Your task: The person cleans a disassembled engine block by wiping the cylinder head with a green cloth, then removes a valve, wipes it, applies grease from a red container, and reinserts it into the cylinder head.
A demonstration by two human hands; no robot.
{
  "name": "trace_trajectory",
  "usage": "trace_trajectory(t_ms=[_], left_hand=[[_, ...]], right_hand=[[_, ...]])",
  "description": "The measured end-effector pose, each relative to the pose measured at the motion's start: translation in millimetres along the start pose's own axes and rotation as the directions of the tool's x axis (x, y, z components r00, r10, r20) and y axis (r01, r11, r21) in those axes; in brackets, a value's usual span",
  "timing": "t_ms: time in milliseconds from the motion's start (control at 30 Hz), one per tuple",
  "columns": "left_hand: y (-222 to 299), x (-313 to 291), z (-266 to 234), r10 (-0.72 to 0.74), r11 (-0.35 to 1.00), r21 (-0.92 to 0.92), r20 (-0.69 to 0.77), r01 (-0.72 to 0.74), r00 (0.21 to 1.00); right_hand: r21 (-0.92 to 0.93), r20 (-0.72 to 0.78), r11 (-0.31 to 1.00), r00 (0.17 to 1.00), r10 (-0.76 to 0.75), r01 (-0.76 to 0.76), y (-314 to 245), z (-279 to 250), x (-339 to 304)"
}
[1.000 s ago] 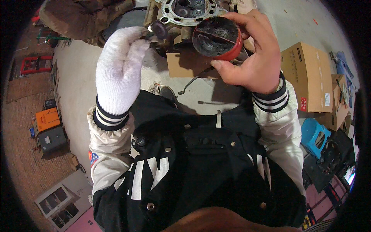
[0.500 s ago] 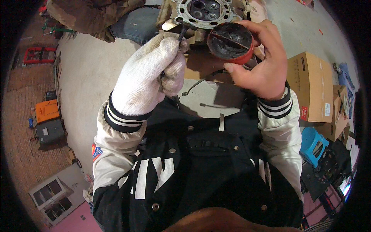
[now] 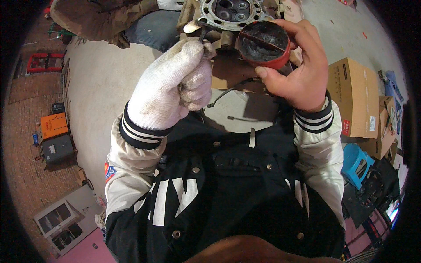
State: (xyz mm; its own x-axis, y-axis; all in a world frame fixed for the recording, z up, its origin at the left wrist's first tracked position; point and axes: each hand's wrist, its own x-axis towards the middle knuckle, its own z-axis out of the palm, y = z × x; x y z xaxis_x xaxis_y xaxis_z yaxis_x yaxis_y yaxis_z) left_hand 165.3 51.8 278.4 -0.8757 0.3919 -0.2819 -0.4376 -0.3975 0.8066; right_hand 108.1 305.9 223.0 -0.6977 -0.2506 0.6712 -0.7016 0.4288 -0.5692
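My left hand [image 3: 173, 83], in a soiled white knit glove, is closed around a thin dark stick-like tool [image 3: 203, 36]. The tool's upper end is beside the near left edge of a metal engine cylinder head [image 3: 210, 21], and its tip is hard to make out. My bare right hand [image 3: 302, 70] grips a round red tin [image 3: 278, 63] by its side, thumb below and fingers above. Tilted toward me, the tin shows black paste in two halves split by a divider. It is held just in front of the head, which has a round chamber with valves.
A thin dark cable or lever [image 3: 228, 93] lies below the hands near a cardboard piece. Cardboard boxes [image 3: 353, 98] and a blue plastic stool [image 3: 356, 164] stand right. At far left are an orange box [image 3: 53, 126] and a grey case [image 3: 58, 150]; brown cloth [image 3: 92, 19] lies upper left.
The red tin and my right hand have risen slightly. My left hand still holds the dark tool and has barely moved. A pale gloved or cloth-like shape now shows at the top edge.
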Motion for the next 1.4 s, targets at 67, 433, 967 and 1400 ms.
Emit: trace_trajectory(t_ms=[67, 433, 967, 1400], left_hand=[[-0.8, -0.6, 0.8, 0.000, 1.000, -0.030, -0.011, -0.001, 1.000], [-3.3, 2.0, 0.5, 0.099, 0.994, 0.045, 0.006, -0.099, 0.995], [-2.8, 4.8, 3.4, 0.541, -0.075, 0.955, 0.279, -0.285, 0.793], [4.5, 2.7, 9.4, 0.413, -0.100, 0.938, 0.343, -0.332, 0.844]], right_hand=[[-0.006, -0.001, 1.000, 1.000, 0.008, -0.008, 0.1, 0.3, -0.2], [0.002, 0.005, 1.000, 1.000, 0.027, -0.027, -1.1, -0.7, -0.5], [-0.004, 0.025, 1.000, 0.999, -0.025, 0.026, -7.5, -3.7, -1.0], [0.027, 0.008, 0.993, 0.993, -0.116, 0.116, -11.2, -1.4, -0.1]])
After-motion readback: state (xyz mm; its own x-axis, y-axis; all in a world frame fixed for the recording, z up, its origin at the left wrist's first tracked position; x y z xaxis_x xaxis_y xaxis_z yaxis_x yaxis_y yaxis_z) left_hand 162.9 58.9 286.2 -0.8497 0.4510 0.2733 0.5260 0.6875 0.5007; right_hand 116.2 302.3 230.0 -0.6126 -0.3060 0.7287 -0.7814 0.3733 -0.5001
